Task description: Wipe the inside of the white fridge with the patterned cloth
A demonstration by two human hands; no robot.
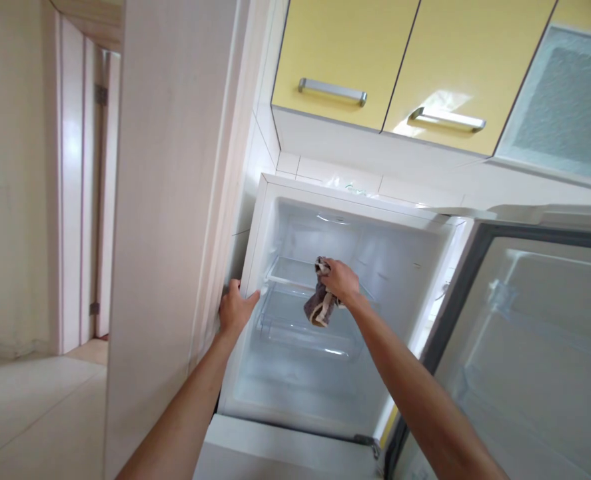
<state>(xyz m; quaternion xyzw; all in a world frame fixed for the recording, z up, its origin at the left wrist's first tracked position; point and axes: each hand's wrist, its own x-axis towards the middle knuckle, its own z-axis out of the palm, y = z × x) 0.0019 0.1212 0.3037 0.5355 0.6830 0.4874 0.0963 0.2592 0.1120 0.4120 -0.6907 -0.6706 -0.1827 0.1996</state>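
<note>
My right hand [342, 281] is closed around a bunched grey-brown cloth [320, 303] with pale edging. One end of the cloth hangs below the fingers. Hand and cloth are in front of the glass shelves [295, 272] inside the refrigerator [255, 220]; whether the cloth touches a shelf, I cannot tell. On the left, my left hand [238, 308] grips the refrigerator's side edge, thumb toward the front and the other fingers around the outer side. A clear drawer or bin front [305, 337] shows below the shelves.
The refrigerator door [540, 333] stands wide open on the right, its grey seal [455, 300] facing me. Yellow wall cabinets [345, 47] with metal handles hang above. A pale wooden panel [170, 200] rises close on the left, with a doorway [82, 187] beyond it.
</note>
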